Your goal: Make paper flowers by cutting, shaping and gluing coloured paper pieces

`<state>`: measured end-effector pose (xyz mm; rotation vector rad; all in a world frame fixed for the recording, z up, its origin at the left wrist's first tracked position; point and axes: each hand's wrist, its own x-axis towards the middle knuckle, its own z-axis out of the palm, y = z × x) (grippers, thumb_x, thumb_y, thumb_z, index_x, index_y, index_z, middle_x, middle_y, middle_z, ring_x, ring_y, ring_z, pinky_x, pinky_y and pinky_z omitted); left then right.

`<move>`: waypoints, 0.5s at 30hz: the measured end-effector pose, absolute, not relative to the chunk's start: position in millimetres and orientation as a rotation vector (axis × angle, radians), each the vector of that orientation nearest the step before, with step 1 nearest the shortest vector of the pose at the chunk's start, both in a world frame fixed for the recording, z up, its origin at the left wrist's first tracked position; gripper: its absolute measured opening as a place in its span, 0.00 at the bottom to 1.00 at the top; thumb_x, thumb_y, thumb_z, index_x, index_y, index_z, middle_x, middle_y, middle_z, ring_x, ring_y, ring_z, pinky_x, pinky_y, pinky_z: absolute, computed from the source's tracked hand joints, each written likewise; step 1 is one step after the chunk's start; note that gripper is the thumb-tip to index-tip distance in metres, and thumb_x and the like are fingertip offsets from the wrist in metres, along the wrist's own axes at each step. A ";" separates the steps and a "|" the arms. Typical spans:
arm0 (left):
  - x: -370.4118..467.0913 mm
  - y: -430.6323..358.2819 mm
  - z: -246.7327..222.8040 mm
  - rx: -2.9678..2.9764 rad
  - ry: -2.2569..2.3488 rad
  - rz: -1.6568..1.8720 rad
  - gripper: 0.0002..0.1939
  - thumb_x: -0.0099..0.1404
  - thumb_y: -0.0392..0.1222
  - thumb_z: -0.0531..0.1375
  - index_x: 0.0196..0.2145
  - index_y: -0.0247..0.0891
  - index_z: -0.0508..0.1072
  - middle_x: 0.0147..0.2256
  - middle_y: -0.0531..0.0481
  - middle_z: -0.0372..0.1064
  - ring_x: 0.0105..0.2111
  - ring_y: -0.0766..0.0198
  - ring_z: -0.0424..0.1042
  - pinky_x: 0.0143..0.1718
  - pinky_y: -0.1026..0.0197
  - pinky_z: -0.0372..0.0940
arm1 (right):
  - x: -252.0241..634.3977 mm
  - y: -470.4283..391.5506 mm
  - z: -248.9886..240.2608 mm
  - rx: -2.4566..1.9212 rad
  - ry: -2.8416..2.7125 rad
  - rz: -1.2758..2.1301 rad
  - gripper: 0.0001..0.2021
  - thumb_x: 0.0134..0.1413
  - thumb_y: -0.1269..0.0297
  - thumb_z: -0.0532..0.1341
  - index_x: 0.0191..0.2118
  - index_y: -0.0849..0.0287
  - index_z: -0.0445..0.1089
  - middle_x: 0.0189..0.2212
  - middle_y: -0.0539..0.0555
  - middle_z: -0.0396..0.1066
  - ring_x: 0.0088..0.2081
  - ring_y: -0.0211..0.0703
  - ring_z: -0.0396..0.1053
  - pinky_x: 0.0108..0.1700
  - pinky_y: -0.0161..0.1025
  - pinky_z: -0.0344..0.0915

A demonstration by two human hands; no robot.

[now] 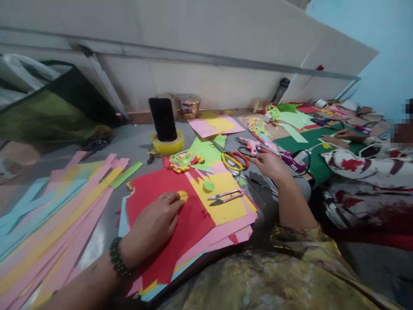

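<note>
My left hand (158, 219) lies on a red paper sheet (148, 185), with its curled fingers at a small yellow paper disc with a notched edge (183, 196). The fingertips appear to pinch the disc. Stretched to the right, my right hand (272, 164) has its fingertips beside the orange scissor handle (242, 160) and the pink glue gun (251, 145); nothing shows in its grasp. Between my hands are yellow-handled scissors (230, 161), a green paper disc (208, 186) and thread snips (227, 198) on yellow paper. A layered paper rosette (187, 161) sits above the red sheet.
Long paper strips (64, 215) cover the left side. A phone (163, 119) leans upright in a yellow tape roll (167, 143). Behind stand a cup (189, 106) and a dark bag (64, 99). At right, a co-worker's hands (342, 138) are over a green mat (318, 161).
</note>
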<state>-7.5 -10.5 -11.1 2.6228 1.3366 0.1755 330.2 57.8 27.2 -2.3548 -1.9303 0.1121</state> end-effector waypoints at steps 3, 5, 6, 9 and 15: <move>-7.0 -11.1 -8.8 2.573 1.372 0.195 0.24 0.67 0.36 0.45 0.44 0.33 0.81 0.49 0.32 0.75 0.47 0.47 0.77 0.46 0.50 0.74 | 319.6 68.4 21.3 -2.335 -1.981 0.174 0.20 0.67 0.55 0.55 0.28 0.59 0.74 0.28 0.58 0.77 0.30 0.45 0.71 0.27 0.37 0.51; -7.1 -10.9 -6.9 2.545 1.383 0.193 0.24 0.67 0.36 0.45 0.44 0.34 0.81 0.49 0.33 0.75 0.47 0.47 0.76 0.45 0.50 0.74 | 311.0 74.2 21.3 -2.290 -2.025 0.207 0.19 0.68 0.55 0.54 0.30 0.59 0.74 0.29 0.56 0.78 0.30 0.44 0.71 0.27 0.36 0.52; -7.3 -10.7 -6.1 2.535 1.385 0.195 0.24 0.67 0.36 0.45 0.44 0.35 0.81 0.49 0.34 0.76 0.47 0.47 0.76 0.45 0.50 0.74 | 308.4 76.3 22.9 -2.271 -2.038 0.208 0.18 0.68 0.56 0.54 0.31 0.58 0.75 0.31 0.56 0.78 0.32 0.44 0.72 0.28 0.35 0.53; -8.1 -10.1 -5.3 2.534 1.374 0.195 0.23 0.67 0.36 0.45 0.44 0.37 0.80 0.47 0.36 0.77 0.44 0.48 0.77 0.43 0.50 0.75 | 313.4 80.1 32.6 -2.278 -2.003 0.124 0.16 0.68 0.60 0.53 0.38 0.58 0.77 0.38 0.58 0.80 0.38 0.46 0.74 0.32 0.36 0.57; -8.1 -10.2 -5.9 2.615 1.338 0.161 0.23 0.66 0.33 0.45 0.44 0.35 0.79 0.46 0.34 0.77 0.44 0.47 0.77 0.42 0.49 0.74 | 356.1 96.1 39.7 -2.418 -1.906 0.027 0.21 0.70 0.55 0.52 0.37 0.63 0.77 0.38 0.68 0.79 0.42 0.53 0.76 0.37 0.41 0.65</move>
